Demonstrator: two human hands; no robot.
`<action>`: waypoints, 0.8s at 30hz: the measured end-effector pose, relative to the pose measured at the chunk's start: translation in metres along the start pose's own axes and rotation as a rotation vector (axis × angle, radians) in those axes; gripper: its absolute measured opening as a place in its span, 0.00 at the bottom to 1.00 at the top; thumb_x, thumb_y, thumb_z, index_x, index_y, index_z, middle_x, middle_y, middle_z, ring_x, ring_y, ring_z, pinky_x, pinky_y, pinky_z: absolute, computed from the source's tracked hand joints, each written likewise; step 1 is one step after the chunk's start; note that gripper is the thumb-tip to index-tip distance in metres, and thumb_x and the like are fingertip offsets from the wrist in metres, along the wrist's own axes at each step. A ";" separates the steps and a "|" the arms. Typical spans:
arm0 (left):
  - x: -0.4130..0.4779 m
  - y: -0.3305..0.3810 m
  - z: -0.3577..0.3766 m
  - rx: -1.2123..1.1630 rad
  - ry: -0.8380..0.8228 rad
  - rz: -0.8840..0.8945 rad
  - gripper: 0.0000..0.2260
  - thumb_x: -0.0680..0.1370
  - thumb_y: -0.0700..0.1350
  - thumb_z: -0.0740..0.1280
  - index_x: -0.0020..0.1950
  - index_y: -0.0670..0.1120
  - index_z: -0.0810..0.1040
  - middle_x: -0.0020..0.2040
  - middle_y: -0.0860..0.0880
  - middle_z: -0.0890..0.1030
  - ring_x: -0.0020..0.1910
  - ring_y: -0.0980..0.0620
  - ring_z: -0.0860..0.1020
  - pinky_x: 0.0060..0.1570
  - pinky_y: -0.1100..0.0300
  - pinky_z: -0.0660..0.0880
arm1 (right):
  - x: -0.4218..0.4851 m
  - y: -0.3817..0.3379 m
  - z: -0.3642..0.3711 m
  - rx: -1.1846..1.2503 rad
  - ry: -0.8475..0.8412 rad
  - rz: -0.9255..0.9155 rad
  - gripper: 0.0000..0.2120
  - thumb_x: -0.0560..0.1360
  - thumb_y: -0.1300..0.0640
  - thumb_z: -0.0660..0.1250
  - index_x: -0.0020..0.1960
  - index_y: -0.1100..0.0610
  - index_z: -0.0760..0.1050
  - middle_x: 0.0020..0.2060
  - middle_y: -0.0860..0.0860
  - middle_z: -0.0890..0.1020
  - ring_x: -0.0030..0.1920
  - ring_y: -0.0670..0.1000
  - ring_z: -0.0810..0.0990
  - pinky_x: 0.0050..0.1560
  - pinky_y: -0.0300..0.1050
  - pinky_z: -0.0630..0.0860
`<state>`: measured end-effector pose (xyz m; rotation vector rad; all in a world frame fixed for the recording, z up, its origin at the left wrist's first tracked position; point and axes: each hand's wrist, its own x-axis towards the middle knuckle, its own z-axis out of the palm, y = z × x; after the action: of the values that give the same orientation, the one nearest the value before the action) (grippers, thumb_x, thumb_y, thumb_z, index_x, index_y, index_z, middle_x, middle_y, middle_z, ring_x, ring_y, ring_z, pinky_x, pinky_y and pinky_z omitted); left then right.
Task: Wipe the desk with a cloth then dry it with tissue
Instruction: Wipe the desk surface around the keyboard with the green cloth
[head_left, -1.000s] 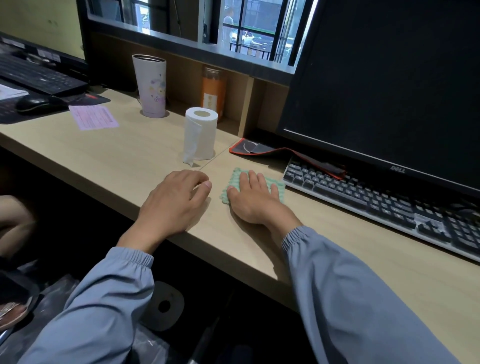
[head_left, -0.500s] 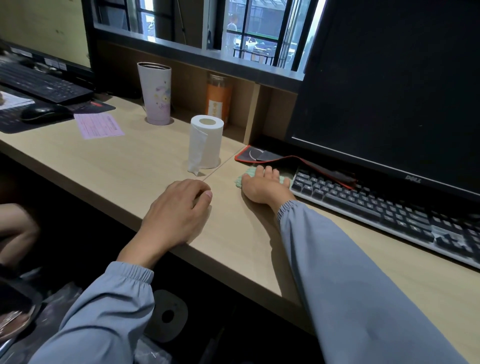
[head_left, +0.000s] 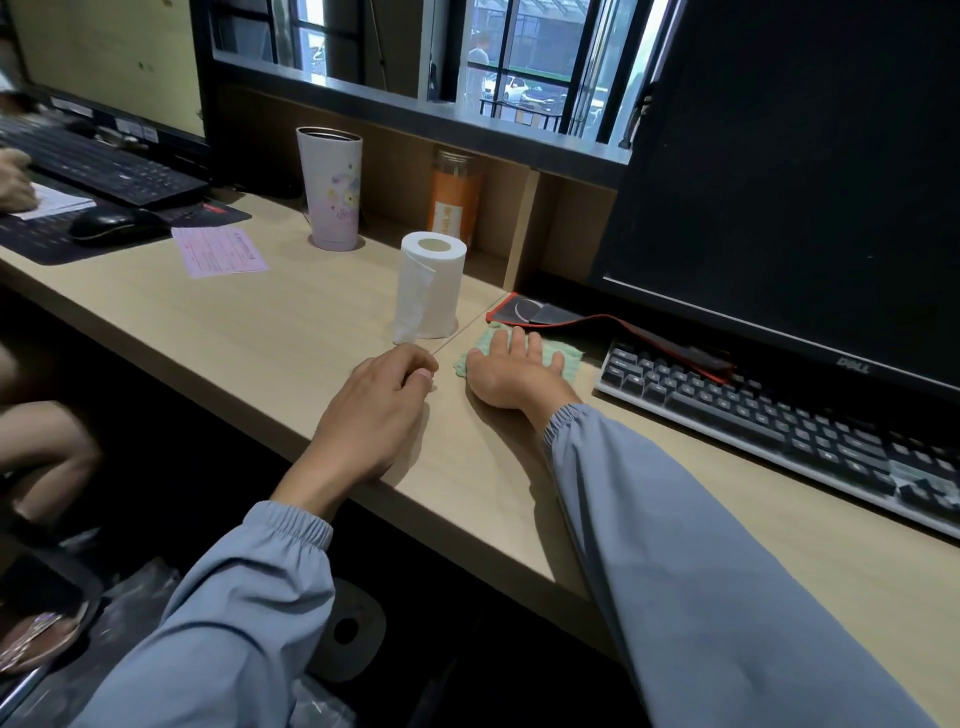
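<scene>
The right hand lies flat, fingers straight and slightly spread, pressing the green cloth onto the table. The cloth sits between the upright tissue roll and the keyboard, just in front of the red-edged mouse pad. Its long axis runs left to right, roughly along the table's front edge. The left hand rests close beside it at the table's edge, fingers loosely curled, holding nothing.

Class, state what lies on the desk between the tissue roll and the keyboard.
In the head view, the green cloth lies there, pressed under the right hand; the corner of a red-edged mat sits behind it.
</scene>
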<state>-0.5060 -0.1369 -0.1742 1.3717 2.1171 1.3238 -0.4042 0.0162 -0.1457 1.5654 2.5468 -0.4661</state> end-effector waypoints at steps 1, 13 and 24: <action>0.000 0.000 0.000 -0.001 0.004 -0.012 0.11 0.78 0.56 0.56 0.54 0.59 0.77 0.54 0.62 0.82 0.63 0.51 0.78 0.64 0.43 0.74 | 0.002 -0.004 0.000 0.008 -0.005 -0.003 0.32 0.86 0.42 0.43 0.84 0.54 0.39 0.83 0.53 0.37 0.82 0.57 0.34 0.78 0.64 0.32; 0.002 0.000 0.000 -0.087 0.062 -0.090 0.10 0.85 0.52 0.55 0.57 0.57 0.76 0.53 0.60 0.84 0.61 0.53 0.80 0.64 0.46 0.73 | 0.004 -0.025 0.004 0.022 0.024 0.013 0.33 0.85 0.41 0.43 0.84 0.53 0.39 0.83 0.53 0.38 0.82 0.57 0.35 0.78 0.64 0.33; 0.003 -0.004 -0.001 -0.094 0.119 -0.061 0.11 0.86 0.54 0.54 0.57 0.56 0.75 0.57 0.55 0.82 0.60 0.49 0.80 0.62 0.45 0.73 | -0.026 -0.036 0.014 0.011 0.009 -0.005 0.33 0.85 0.40 0.43 0.84 0.53 0.38 0.83 0.54 0.37 0.82 0.57 0.34 0.78 0.65 0.33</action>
<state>-0.5107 -0.1353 -0.1766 1.2098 2.1244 1.4941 -0.4250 -0.0251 -0.1447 1.5685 2.5603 -0.4750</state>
